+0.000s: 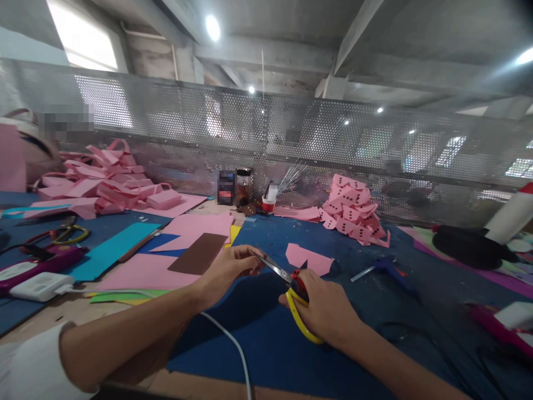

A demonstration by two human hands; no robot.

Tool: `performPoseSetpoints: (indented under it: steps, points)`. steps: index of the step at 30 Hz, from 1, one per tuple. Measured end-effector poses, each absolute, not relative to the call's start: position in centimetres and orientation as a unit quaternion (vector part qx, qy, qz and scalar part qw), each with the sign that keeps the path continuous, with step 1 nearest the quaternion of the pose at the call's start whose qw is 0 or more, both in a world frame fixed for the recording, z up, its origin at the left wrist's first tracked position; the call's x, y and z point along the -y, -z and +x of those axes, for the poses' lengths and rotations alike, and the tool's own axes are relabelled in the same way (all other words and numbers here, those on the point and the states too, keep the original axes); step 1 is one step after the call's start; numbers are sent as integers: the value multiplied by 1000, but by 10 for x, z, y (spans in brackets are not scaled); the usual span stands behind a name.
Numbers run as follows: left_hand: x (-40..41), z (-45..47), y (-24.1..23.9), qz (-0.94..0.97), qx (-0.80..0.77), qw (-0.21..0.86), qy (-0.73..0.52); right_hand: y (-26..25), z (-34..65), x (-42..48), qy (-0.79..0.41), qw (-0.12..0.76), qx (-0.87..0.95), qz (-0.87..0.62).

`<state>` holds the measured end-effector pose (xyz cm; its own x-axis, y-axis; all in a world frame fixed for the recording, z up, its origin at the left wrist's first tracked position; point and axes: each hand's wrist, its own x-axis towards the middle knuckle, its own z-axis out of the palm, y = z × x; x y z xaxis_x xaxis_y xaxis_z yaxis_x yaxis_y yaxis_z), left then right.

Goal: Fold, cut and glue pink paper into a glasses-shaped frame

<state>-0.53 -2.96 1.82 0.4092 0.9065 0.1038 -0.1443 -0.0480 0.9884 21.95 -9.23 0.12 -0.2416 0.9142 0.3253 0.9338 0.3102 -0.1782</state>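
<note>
My right hand [331,311] is wrapped around the yellow and red handles of a pair of scissors [280,270], whose blades point up and to the left. The blades look nearly closed. My left hand [235,272] is pinched at the blade tips, and whatever sits between its fingers is too small to make out. Just beyond the scissors a pink cut piece [306,256] with angled edges lies on the dark blue mat [233,344]. A brown sheet [200,253] rests on pink sheets [141,272] beside my left hand.
A heap of pink strips [108,183] stands at back left, a pile of dotted pink pieces [352,211] at back right. A blue glue gun [391,272] lies right. A white cable [233,339] crosses the front. Power strips [41,269] sit left; a perforated metal screen [258,128] closes the back.
</note>
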Motion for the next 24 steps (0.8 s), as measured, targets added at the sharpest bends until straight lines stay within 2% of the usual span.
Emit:
performPoseSetpoints:
  steps: [24]
  points:
    - [30, -7, -15, 581, -327, 614, -421, -6, 219, 94, 36, 161, 780, -604]
